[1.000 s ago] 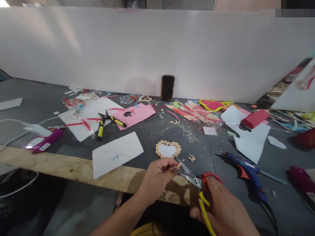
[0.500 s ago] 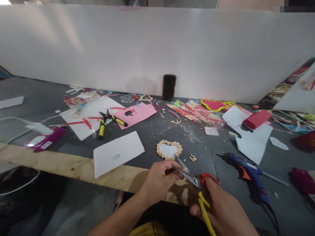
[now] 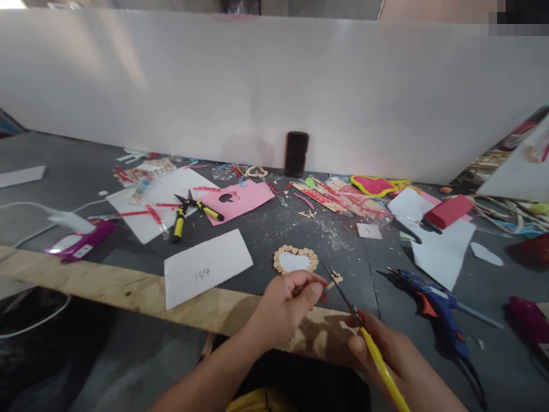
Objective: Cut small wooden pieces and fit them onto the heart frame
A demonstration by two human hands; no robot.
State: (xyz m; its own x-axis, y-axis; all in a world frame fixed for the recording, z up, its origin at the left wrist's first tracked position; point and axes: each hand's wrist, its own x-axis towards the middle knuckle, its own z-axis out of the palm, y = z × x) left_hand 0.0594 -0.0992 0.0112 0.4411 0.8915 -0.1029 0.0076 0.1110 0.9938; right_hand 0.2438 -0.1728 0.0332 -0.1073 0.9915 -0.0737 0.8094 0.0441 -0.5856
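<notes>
My right hand (image 3: 384,352) grips a pair of scissors (image 3: 377,352) with red and yellow handles. Their blades point up and left, looking closed or nearly so. Just left of the blades, my left hand (image 3: 289,306) is closed in a pinch on a small pale wooden stick (image 3: 331,284), most of it hidden by the fingers. Beyond my left hand lies a white heart-shaped piece (image 3: 295,262), edged with small beige bits (image 3: 309,253). A few loose cut bits (image 3: 338,277) rest on the table right behind the scissor tips.
A blue glue gun (image 3: 433,300) lies to the right. White card marked 154 (image 3: 208,269), yellow-black pliers (image 3: 180,220) and pink paper (image 3: 253,197) lie leftward. A phone (image 3: 296,153) leans against the white panel (image 3: 193,86). Packed sticks (image 3: 338,194) lie farther back.
The scissors have turned from lying open across my left fingertips to a steeper angle, apart from them and to the right. My left hand has rotated, and the stick end now shows.
</notes>
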